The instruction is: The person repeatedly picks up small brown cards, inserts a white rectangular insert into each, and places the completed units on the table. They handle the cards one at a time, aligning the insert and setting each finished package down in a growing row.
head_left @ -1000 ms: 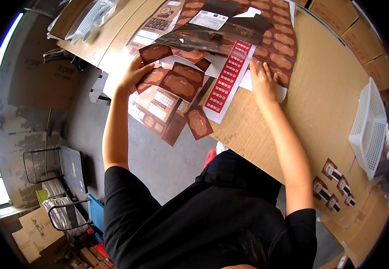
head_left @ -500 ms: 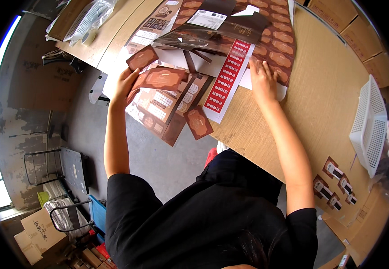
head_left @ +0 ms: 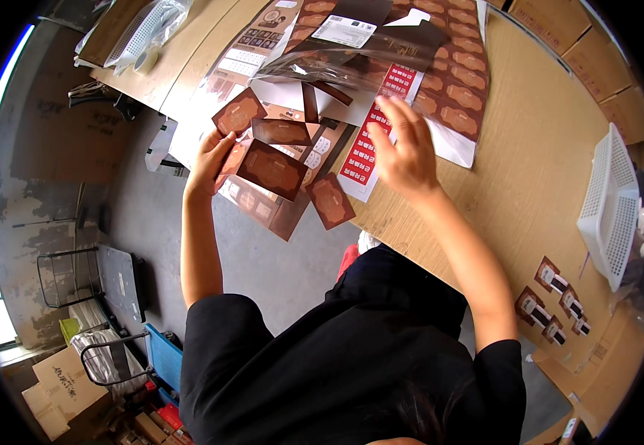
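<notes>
My left hand [head_left: 211,159] is closed on several brown printed cards at the table's left edge. One held card [head_left: 239,111] stands up beyond the thumb, and a darker card [head_left: 272,170] lies beside the fingers; whether it is gripped too, I cannot tell. Just beyond it rests another brown card [head_left: 283,132]. A loose card [head_left: 331,200] sits at the table's front edge. My right hand [head_left: 409,152], empty with fingers apart, hovers over a red-and-white sticker strip [head_left: 360,157] and covers part of it.
Brown printed sheets [head_left: 459,74] and a clear plastic bag [head_left: 322,63] with dark packaging lie at the back. A white basket [head_left: 608,215] stands at the right, near small brown card pieces [head_left: 533,308]. Cardboard boxes [head_left: 552,26] line the back right.
My right hand has lifted off the sheet and moved left over the sticker strip. The cards by my left hand have shifted, and a darker card now shows in front.
</notes>
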`<action>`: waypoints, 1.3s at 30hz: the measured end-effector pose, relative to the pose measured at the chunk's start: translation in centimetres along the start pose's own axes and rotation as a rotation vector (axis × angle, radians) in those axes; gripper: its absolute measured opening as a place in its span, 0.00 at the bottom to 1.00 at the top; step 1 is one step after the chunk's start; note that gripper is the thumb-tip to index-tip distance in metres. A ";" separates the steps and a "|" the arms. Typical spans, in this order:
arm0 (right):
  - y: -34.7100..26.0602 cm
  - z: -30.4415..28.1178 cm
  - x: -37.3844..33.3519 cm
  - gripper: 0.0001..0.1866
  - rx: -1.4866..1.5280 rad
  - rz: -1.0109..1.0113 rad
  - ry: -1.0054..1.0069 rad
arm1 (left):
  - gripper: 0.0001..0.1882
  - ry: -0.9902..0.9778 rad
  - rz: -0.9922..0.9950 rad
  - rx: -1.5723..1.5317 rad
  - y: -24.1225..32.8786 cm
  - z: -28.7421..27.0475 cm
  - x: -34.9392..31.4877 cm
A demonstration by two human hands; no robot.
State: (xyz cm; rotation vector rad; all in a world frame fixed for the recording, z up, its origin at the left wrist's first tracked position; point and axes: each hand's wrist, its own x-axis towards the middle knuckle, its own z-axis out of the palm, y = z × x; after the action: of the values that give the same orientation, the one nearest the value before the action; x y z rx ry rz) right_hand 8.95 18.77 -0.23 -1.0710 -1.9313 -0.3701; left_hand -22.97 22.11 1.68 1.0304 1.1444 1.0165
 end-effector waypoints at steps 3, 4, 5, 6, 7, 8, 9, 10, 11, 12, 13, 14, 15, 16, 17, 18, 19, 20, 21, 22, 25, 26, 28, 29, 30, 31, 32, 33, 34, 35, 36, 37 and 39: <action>-2.2 2.2 2.4 0.05 0.206 0.080 -0.164 | 0.13 -0.059 -0.008 -0.029 -0.1 -0.2 0.2; -2.3 4.0 2.8 0.08 0.276 0.125 -0.094 | 0.13 -0.065 -0.002 -0.037 -0.3 0.0 0.4; -2.3 5.4 3.7 0.10 0.244 0.168 -0.058 | 0.14 -0.058 -0.006 -0.052 -0.4 0.4 0.3; -2.4 6.5 4.6 0.12 0.213 0.213 -0.021 | 0.14 -0.052 -0.009 -0.067 -0.5 0.7 0.1; -2.5 7.2 5.4 0.17 0.148 0.230 -0.047 | 0.13 -0.039 -0.024 -0.035 -0.6 0.6 -0.1; -2.7 7.6 6.3 0.24 0.118 0.295 -0.190 | 0.13 -0.054 -0.042 -0.033 -0.6 0.5 -0.3; -2.9 8.7 7.1 0.24 0.102 0.375 -0.279 | 0.13 -0.062 -0.017 -0.067 -0.6 0.8 -0.4; -3.3 9.1 8.1 0.25 0.083 0.454 -0.368 | 0.13 -0.073 0.010 -0.103 -0.8 0.9 -0.3; -3.6 9.0 9.3 0.21 0.063 0.557 -0.609 | 0.13 -0.063 0.008 -0.099 -1.0 0.8 -0.2; -3.5 9.4 9.8 0.18 0.060 0.572 -0.660 | 0.12 -0.046 -0.015 -0.107 -1.9 0.0 0.3; -2.8 10.0 10.1 0.16 0.046 0.595 -0.708 | 0.12 -0.036 -0.007 -0.102 -1.5 1.1 0.2; -2.4 10.8 10.6 0.14 0.045 0.609 -0.758 | 0.11 -0.011 0.003 -0.094 -1.0 1.9 -0.4; -1.9 11.7 11.1 0.11 0.029 0.610 -0.778 | 0.11 -0.023 -0.008 -0.065 -1.2 1.7 -0.3; -1.2 12.6 11.1 0.11 0.016 0.604 -0.775 | 0.12 -0.034 -0.021 -0.045 -1.4 1.8 -0.2; -0.7 13.3 11.2 0.11 0.011 0.592 -0.775 | 0.12 -0.037 -0.016 -0.054 -1.2 2.2 -0.5; -0.2 13.9 11.1 0.11 0.004 0.581 -0.776 | 0.12 -0.041 -0.010 -0.063 -0.9 2.7 -0.6; -0.3 13.5 11.5 0.11 0.045 0.583 -0.818 | 0.13 -0.062 -0.007 -0.085 -1.0 2.7 -0.6; 0.0 14.3 11.3 0.11 0.031 0.554 -0.796 | 0.13 -0.069 -0.010 -0.090 -1.1 2.6 -0.6; 0.5 15.5 10.9 0.10 0.017 0.525 -0.773 | 0.13 -0.078 -0.012 -0.095 -1.1 2.5 -0.4; 0.4 15.8 10.8 0.10 0.007 0.495 -0.754 | 0.13 -0.082 -0.019 -0.101 -1.3 2.4 -0.4; 1.1 16.0 10.1 0.09 0.073 0.405 -0.828 | 0.12 -0.079 -0.016 -0.142 -2.1 2.3 0.0; 1.5 16.1 10.0 0.09 0.093 0.384 -0.852 | 0.12 -0.088 -0.015 -0.156 -2.2 2.5 0.2; 1.5 16.0 10.5 0.11 0.110 0.321 -0.915 | 0.11 -0.065 -0.027 -0.184 -2.4 2.6 0.4; 0.9 15.3 11.3 0.12 0.121 0.303 -0.962 | 0.11 -0.059 -0.037 -0.190 -2.5 2.4 0.3; 0.5 14.6 12.0 0.13 0.132 0.284 -1.009 | 0.11 -0.053 -0.047 -0.196 -2.5 2.3 0.3; 0.5 14.4 12.2 0.14 0.117 0.281 -1.040 | 0.10 -0.065 -0.040 -0.228 -2.6 2.1 0.6; 0.5 14.0 12.0 0.14 0.108 0.278 -1.007 | 0.10 -0.061 -0.036 -0.237 -2.6 2.1 0.5; 0.4 13.5 11.6 0.14 0.100 0.275 -0.974 | 0.10 -0.056 -0.032 -0.247 -2.6 2.1 0.4; 0.3 13.0 11.3 0.13 0.089 0.271 -0.939 | 0.10 -0.053 -0.026 -0.256 -2.5 2.2 0.4; 0.1 12.9 10.9 0.13 0.116 0.302 -0.909 | 0.10 -0.054 -0.020 -0.258 -2.5 2.3 0.4; 0.0 13.0 10.5 0.13 0.144 0.332 -0.878 | 0.10 -0.055 -0.014 -0.260 -2.4 2.3 0.4; -0.5 12.8 10.2 0.14 0.176 0.364 -0.849 | 0.10 -0.054 -0.012 -0.260 -2.4 2.3 0.3; -1.0 12.1 9.9 0.10 0.107 0.297 -0.859 | 0.10 -0.031 -0.018 -0.252 -2.5 2.1 -0.1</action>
State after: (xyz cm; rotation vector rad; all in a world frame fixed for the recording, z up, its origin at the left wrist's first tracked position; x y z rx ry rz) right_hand -0.95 30.86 0.89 -1.5746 -2.4151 0.4326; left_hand -20.69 21.24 -0.51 0.8311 0.9703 1.0951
